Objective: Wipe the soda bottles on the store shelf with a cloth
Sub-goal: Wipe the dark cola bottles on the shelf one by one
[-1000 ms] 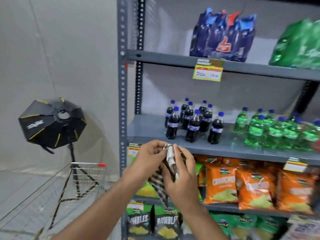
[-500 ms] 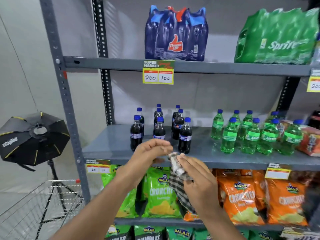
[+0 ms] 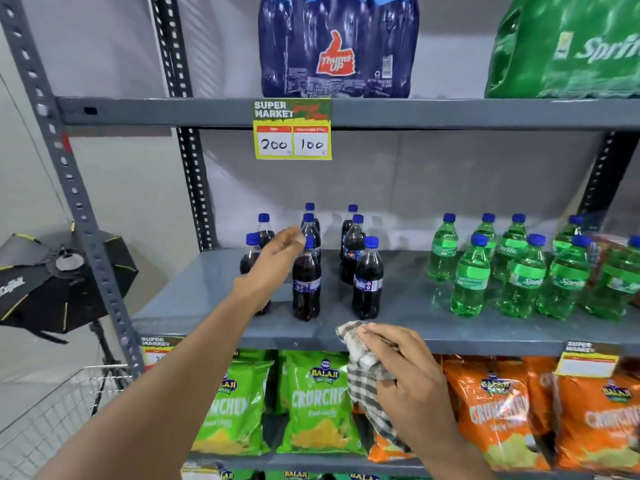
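My left hand (image 3: 273, 258) is up at the middle shelf (image 3: 194, 303), fingers loosely curled and partly spread, holding nothing, just in front of the cola bottles (image 3: 306, 282) at the left of that shelf. It covers part of the front-left bottle (image 3: 250, 252); I cannot tell whether skin touches plastic yet. My right hand (image 3: 401, 372) hangs lower, in front of the shelf edge, fingers closed around a bunched checked cloth (image 3: 363, 372) whose tail drops over the snack bags below.

Step in hand, as I judge it: take one cola bottle out of the cluster so the cloth can reach all round it. Best to grip by the neck or shoulder under the blue cap, lift straight up before pulling forward, since the neighbours stand close and could tip. Then bring the cloth up to meet it and wrap it round the body, not dab.

Stock: middle shelf holds the dark cola bottles at left, and green Sprite bottles (image 3: 471, 275) well apart at right, all upright and capped. Top shelf carries a shrink-wrapped Thums Up pack (image 3: 337, 50) and a green Sprite pack (image 3: 568, 50). Lower shelf: green crunchies bags (image 3: 317, 403), orange ones (image 3: 498, 410).
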Demonstrator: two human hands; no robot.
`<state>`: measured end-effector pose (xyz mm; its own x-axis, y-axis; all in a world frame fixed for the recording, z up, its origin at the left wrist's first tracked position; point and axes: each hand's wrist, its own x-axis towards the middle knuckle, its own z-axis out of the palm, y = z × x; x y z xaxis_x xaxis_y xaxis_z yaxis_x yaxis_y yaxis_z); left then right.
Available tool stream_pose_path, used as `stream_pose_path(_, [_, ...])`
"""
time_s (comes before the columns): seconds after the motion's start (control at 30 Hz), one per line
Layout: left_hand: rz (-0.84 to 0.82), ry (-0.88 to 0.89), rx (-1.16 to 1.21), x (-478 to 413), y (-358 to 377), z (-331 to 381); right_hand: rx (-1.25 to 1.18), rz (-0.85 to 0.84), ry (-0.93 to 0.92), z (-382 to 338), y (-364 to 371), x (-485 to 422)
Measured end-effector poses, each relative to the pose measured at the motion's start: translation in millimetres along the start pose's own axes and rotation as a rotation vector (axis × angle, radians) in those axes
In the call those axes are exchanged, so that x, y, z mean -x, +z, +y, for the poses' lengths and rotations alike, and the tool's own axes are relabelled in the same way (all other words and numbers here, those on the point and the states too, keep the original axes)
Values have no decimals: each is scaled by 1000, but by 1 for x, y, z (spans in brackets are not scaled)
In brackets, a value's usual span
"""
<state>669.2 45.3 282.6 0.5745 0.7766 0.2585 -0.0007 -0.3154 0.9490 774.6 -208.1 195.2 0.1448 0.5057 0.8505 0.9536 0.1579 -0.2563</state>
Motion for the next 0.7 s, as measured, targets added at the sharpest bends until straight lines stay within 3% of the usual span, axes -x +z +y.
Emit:
stream_pose_path(0.17, [-203,17,-65,-14,-1,-2,-28,-29,37,0,5,-14])
stream_pose_path(0.43, [-298,200,-90,-18,0,-12,-4,-6,86,-7,31,-45])
stream_pose_path(0.57, [-274,280,134,-3,2,-17,44,41,101,-12,40,-82])
stream_pose_path(0.7, [-383,250,463,12,5,-2,68,30,25,-26,44,-115])
